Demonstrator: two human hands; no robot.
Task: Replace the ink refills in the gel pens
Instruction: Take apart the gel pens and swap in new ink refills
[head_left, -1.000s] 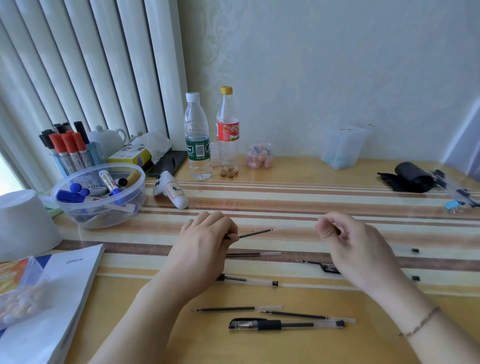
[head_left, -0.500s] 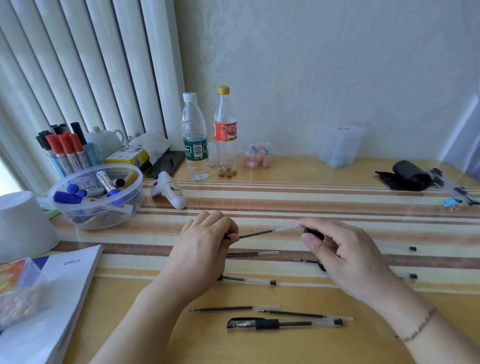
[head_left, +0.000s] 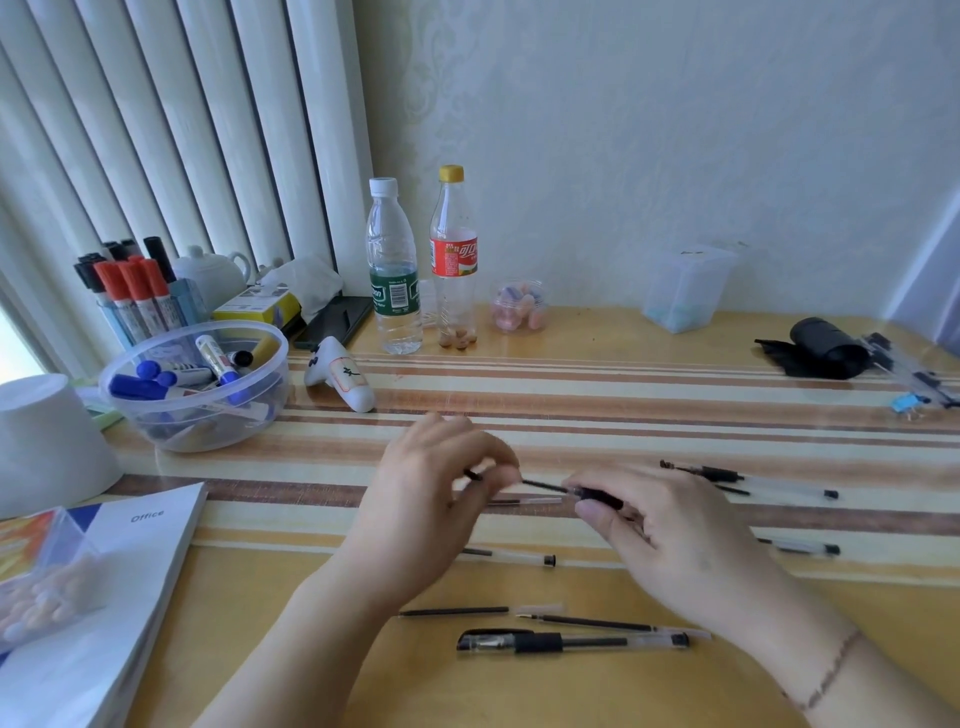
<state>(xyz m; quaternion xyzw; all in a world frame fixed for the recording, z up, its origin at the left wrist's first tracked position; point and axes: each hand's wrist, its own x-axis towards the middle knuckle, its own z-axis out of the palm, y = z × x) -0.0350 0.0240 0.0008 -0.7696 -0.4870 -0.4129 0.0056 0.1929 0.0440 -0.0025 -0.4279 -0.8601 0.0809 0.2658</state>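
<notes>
Your left hand (head_left: 431, 499) pinches the refill (head_left: 540, 486) at frame centre; right hand (head_left: 670, 540) is curled round the pen barrel (head_left: 597, 496), refill tip at its mouth. Keep both in one straight line and push slowly (thin tube, likely bends if angled). Loose refills (head_left: 452, 612) and a whole pen (head_left: 571, 642) lie just below your wrists, more pens (head_left: 753, 480) right of centre. The bowl (head_left: 197, 384) at left sits well apart. Open table (head_left: 623, 405) is above your hands.

Marker bowl (head_left: 156, 358), two bottles (head_left: 393, 270)
</notes>
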